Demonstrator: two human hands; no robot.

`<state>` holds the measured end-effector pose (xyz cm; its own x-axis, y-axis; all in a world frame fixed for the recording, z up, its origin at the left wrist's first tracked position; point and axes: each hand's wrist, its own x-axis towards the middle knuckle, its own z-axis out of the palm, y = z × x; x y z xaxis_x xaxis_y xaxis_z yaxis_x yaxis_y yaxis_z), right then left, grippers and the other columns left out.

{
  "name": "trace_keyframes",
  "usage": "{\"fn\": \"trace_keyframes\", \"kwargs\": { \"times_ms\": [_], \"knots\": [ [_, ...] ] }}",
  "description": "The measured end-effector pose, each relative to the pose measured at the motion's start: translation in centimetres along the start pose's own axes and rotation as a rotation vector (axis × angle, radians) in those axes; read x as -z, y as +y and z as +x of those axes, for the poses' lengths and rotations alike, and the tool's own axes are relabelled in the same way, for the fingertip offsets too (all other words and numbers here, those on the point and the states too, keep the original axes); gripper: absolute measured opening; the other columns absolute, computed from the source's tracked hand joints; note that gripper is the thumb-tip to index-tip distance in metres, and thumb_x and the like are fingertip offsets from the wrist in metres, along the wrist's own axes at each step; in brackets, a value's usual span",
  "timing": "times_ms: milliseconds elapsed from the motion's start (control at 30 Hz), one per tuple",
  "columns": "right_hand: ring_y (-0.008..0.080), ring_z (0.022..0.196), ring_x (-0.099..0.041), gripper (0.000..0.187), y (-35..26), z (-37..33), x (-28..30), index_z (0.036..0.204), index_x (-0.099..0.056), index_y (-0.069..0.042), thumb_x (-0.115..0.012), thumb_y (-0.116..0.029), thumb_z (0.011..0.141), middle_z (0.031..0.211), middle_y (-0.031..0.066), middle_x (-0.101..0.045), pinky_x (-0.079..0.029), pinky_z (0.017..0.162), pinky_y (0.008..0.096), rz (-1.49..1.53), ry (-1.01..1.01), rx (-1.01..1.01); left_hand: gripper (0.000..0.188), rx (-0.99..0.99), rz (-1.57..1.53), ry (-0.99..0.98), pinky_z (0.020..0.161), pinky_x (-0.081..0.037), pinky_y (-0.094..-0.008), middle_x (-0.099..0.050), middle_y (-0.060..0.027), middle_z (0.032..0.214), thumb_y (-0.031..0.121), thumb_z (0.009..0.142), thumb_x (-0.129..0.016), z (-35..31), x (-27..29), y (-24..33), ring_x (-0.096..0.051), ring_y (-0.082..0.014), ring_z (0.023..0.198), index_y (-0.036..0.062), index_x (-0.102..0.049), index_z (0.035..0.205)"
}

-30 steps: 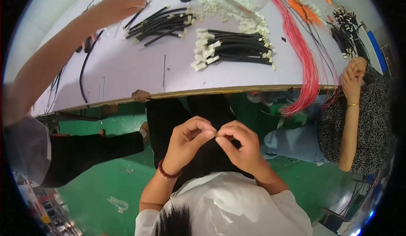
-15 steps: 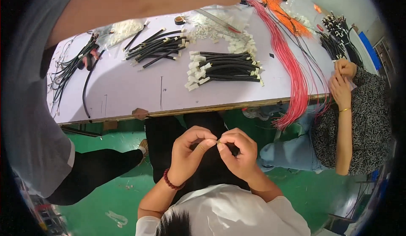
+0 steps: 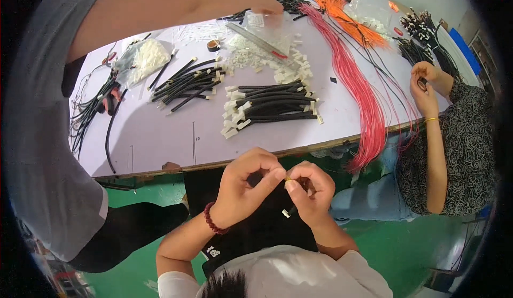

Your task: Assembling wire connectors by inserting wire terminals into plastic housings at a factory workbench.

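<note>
In front of my chest, just off the table's near edge, both hands meet fingertip to fingertip. My right hand [image 3: 312,194] is closed round a short black cable, mostly hidden by the fingers. A white connector [image 3: 286,213] on that cable pokes out below the palm. A tiny yellowish end [image 3: 289,179] shows at the right thumb and forefinger. My left hand [image 3: 248,183] pinches right beside it; what lies between its fingertips is too small to make out. Ahead on the table lies a stack of short black cables [image 3: 275,103] with white connectors.
Pink wires [image 3: 368,116] hang over the table edge [image 3: 235,161], with orange wires [image 3: 347,17] behind. Left are more black cables [image 3: 189,84], pliers [image 3: 109,101] and a bag of white parts [image 3: 149,57]. A co-worker's arm [image 3: 181,9] reaches across; another person's hands [image 3: 427,87] work at right.
My hands have risen slightly toward the table, still fingertip to fingertip. The white connector below my right hand has come into sight. The co-worker's hand at the top has shifted left, by a clear bag.
</note>
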<state>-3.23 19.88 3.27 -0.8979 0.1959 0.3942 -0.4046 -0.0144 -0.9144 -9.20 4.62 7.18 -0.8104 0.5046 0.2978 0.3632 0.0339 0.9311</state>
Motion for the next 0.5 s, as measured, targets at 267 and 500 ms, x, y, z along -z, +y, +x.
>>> {"fn": "trace_keyframes", "kwargs": {
  "times_ms": [267, 500],
  "knots": [
    [0.0054, 0.059, -0.046, 0.005, 1.9, 1.9, 2.5, 0.086, -0.055, 0.001, -0.058, -0.001, 0.082, 0.074, 0.0038, -0.055, -0.036, 0.052, 0.0192, -0.08, 0.177, 0.051, 0.027, 0.026, 0.135, -0.4, 0.079, -0.048, -0.028, -0.063, -0.0074, 0.099, 0.023, 0.089, -0.064, 9.3, 2.8, -0.8, -0.059, -0.0156, 0.091, -0.0005, -0.063, 0.1],
    [0.0054, 0.057, -0.046, 0.005, 3.2, 1.2, 4.2, 0.087, -0.055, 0.0, -0.058, -0.003, 0.084, 0.07, 0.0027, -0.054, -0.036, 0.049, 0.0194, 0.13, 0.277, -0.15, 0.016, -0.206, 0.974, -0.14, 0.07, -0.05, -0.0329, -0.063, -0.0063, 0.099, 0.01, 0.081, -0.065, 20.9, 5.4, -8.9, -0.064, -0.0218, 0.08, 0.009, -0.066, 0.097]
  ]
}}
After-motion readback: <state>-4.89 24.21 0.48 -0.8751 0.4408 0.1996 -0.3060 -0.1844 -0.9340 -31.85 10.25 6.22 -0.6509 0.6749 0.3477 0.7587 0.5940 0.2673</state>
